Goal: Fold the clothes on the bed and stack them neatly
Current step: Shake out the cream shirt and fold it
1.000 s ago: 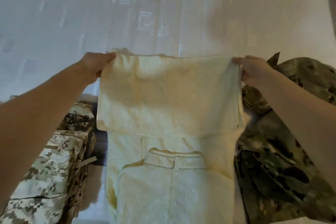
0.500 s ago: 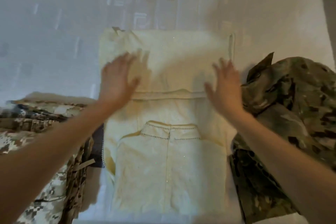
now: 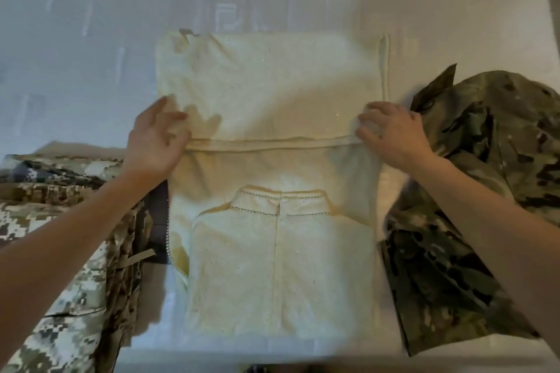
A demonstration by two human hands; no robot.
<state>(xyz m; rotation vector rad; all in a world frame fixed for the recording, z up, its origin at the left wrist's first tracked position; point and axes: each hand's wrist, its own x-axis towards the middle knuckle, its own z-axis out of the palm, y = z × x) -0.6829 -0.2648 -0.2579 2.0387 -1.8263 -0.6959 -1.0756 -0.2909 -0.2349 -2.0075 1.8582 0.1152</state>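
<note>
Cream garment [image 3: 272,94] lies flat in the middle of the pale patterned bed sheet [image 3: 91,39], its far part turned back over itself so that a hem [image 3: 272,142] runs straight across from hand to hand. Nearer the person, a beaded collar [image 3: 278,203] faces up, and a beaded edging [image 3: 385,66] stands along the far right side.

Both bare forearms reach forward from the lower corners. The left hand [image 3: 153,142] is at the left end of the hem, back of the hand up, thumb pointing away and fingers [image 3: 178,118] loosely spread over the cloth's edge, closed round nothing; whether they press on it cannot be told. The right hand [image 3: 394,136] is at the right end of the hem, knuckles raised and fingers bent down, grasping the cream garment where a small bunch of cloth gathers under the fingertips.

A stack of folded digital-camouflage clothes [image 3: 60,251] sits just beside the garment on the left. A crumpled camouflage jacket [image 3: 485,191] lies against its right side, under the right forearm.
</note>
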